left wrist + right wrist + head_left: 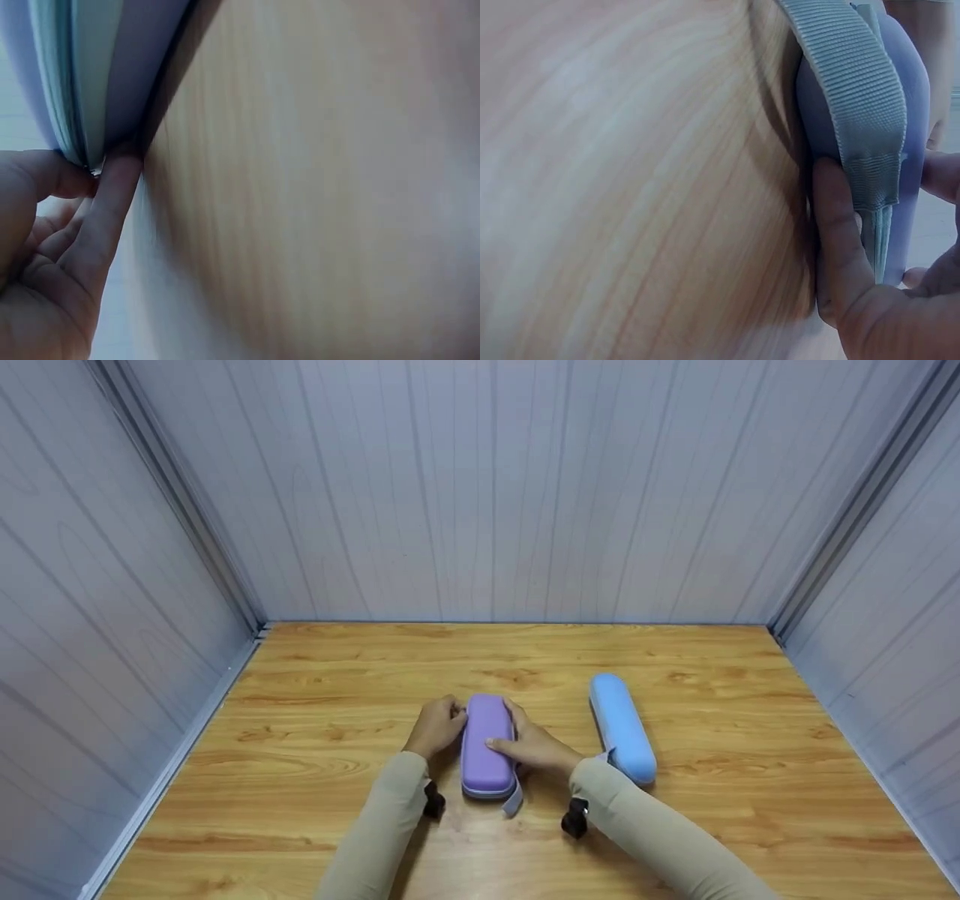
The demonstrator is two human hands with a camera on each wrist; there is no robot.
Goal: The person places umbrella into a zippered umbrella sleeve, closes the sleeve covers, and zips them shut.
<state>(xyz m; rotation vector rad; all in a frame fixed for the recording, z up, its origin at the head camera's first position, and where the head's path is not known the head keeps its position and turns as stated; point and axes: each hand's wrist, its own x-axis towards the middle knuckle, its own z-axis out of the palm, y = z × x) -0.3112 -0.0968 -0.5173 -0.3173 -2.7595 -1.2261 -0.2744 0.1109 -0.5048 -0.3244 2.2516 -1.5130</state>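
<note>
A purple zip-up pencil case lies on the wooden table with its lid up, long side pointing away from me. My left hand is at its far left side. In the left wrist view, the thumb and index finger pinch at the grey zipper, where a small glint of the zipper pull shows between them. My right hand grips the case from the right, thumb on the lid and fingers along the side. A grey ribbed strap hangs from that side.
To the right, a light blue case lies slanted on the table, near my right forearm. Pale panelled walls enclose the table at the back, left and right. A black wrist camera sits under the right sleeve.
</note>
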